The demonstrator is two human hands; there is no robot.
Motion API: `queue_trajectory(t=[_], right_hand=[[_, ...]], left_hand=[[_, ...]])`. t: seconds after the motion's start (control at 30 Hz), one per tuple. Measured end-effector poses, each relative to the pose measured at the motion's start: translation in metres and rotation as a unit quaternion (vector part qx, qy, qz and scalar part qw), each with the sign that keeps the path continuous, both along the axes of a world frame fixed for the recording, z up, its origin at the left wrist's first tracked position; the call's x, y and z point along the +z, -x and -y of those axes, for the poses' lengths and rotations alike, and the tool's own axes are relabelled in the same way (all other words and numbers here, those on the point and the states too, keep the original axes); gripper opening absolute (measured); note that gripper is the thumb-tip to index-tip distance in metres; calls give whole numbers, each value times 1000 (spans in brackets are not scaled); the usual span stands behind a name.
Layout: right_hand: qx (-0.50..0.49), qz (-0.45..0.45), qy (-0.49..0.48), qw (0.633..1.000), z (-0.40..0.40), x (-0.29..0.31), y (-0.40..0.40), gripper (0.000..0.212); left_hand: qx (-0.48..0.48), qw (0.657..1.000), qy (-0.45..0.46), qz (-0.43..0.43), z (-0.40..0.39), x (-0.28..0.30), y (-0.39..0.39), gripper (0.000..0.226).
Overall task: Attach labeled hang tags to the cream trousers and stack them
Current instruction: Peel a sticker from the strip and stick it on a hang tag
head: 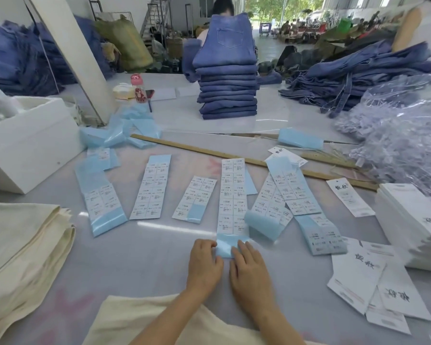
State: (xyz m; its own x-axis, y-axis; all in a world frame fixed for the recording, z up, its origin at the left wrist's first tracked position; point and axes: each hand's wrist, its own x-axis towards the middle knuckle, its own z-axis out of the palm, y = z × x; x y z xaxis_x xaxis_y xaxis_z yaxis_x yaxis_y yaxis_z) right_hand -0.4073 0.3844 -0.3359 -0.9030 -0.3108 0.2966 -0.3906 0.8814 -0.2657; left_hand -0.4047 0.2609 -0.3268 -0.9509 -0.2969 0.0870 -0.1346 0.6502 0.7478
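Several label sticker sheets on pale blue backing lie fanned across the table. My left hand and my right hand both meet at the bare blue lower end of the longest label sheet, fingers pinching its backing. White hang tags with black script lie loose at the right, beside a tall stack of hang tags. Folded cream trousers are piled at the left, and another cream pair lies under my forearms at the near edge.
A long wooden ruler crosses the table behind the sheets. A white box stands at the left, a stack of folded blue jeans at the back, clear plastic bags at the right. Other people work behind.
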Motion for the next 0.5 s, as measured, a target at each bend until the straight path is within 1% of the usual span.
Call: queue_trajectory(t=[0.1,0.4,0.47,0.5], right_hand=[[-6,-17,2,1000,1,-6,0,43],[-14,-62,-15,998,0,-8,0,42],[-32,-75,-16,997,0,-10,0,38],[-48,-78,-19,996,1,-10,0,41]], left_hand=[[1,1000,-8,-19,-1,-6,0,22],[-13,1000,0,-22,0,-1,-6,21],[-20,1000,3,-21,1,1,-9,22],[-23,1000,4,-21,1,1,-10,23]])
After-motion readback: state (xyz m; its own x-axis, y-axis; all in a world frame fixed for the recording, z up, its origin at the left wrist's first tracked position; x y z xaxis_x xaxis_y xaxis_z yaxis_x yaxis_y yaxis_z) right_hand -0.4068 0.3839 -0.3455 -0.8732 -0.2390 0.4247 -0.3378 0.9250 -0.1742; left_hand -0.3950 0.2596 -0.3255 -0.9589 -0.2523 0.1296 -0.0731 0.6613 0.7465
